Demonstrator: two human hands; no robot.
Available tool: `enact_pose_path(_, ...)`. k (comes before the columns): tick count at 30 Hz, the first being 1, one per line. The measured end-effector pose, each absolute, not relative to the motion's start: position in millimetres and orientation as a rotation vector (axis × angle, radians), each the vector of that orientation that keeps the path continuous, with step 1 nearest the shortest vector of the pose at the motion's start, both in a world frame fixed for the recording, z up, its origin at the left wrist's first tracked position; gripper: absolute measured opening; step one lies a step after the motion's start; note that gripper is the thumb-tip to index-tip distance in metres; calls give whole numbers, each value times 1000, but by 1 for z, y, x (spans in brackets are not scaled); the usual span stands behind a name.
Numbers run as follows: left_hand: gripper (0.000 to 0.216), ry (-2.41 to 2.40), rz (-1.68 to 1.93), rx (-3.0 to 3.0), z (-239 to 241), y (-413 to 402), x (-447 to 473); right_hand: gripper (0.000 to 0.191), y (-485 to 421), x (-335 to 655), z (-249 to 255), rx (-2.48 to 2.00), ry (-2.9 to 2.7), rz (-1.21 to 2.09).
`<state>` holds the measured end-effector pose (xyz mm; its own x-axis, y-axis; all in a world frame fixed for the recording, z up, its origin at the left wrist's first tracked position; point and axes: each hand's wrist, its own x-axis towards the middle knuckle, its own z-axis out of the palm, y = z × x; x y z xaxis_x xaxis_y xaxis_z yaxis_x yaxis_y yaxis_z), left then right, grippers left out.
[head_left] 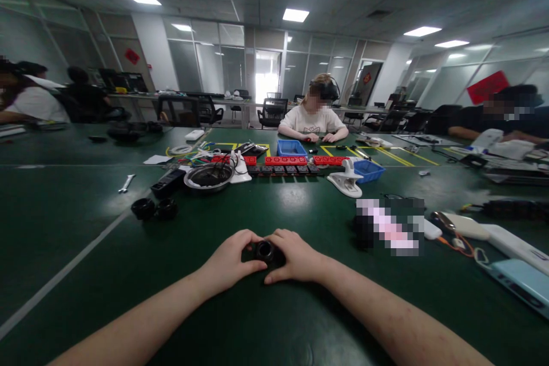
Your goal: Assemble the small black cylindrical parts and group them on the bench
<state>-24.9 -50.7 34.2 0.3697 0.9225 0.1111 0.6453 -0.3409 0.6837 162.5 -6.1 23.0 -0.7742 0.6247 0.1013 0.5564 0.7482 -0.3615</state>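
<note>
A small black round part with a hollow centre (265, 250) is between my hands, low over the green table; its exact kind is unclear. My left hand (235, 257) grips it from the left, thumb at its near side and fingers at its far side. From the right, my right hand (295, 254) curls around it, the fingertips on its upper edge and the thumb pointing left below it. Parts of the piece are hidden by the fingers. Farther left stand two black cylindrical pieces, one (143, 209) beside the other (167, 209).
A wrench (127, 183) and a metal bowl (209, 177) lie to the left. Red trays (286, 160), blue bins (291, 147) and a white clamp-like stand (345, 179) line the middle. Power banks (521, 283) and cables are at the right. Across the table sits a person (315, 117).
</note>
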Motion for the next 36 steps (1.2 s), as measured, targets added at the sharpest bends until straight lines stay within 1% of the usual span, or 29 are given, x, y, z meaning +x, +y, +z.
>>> enact_pose_path(4,25,1285,683,2111,33,-48,-27,44,3,169,23,-815,-2767,675)
enact_pose_path(8,31,1314,659,2076,30,-50,-26,34,6,167,20,-840,-2731,702)
enact_pose_path(11,33,1350,636,2069,30,-51,-22,38,0,161,18,-1012,-2687,626)
enact_pose_path(13,29,1426,631,2055,31,-52,-19,42,-6,155,17,-1147,-2658,492)
enact_pose_path(16,27,1546,656,2019,31,-53,-15,39,-15,149,17,-1267,-2659,298)
enact_pose_path(18,28,1563,670,2015,30,-53,-15,39,-18,148,17,-1266,-2664,238)
enact_pose_path(21,29,1469,653,2038,30,-49,-19,48,-16,152,17,-1161,-2616,267)
enact_pose_path(24,31,1323,627,2040,32,-44,-25,51,-8,159,19,-1023,-2622,470)
enact_pose_path(27,33,1271,616,2014,33,-41,-27,41,1,167,22,-916,-2692,671)
enact_pose_path(30,32,1294,623,2002,32,-43,-25,30,8,169,22,-861,-2689,767)
enact_pose_path(32,30,1362,643,1986,30,-45,-22,30,7,166,20,-904,-2660,731)
enact_pose_path(36,30,1548,681,1919,27,-47,-18,41,-3,154,12,-1101,-2611,408)
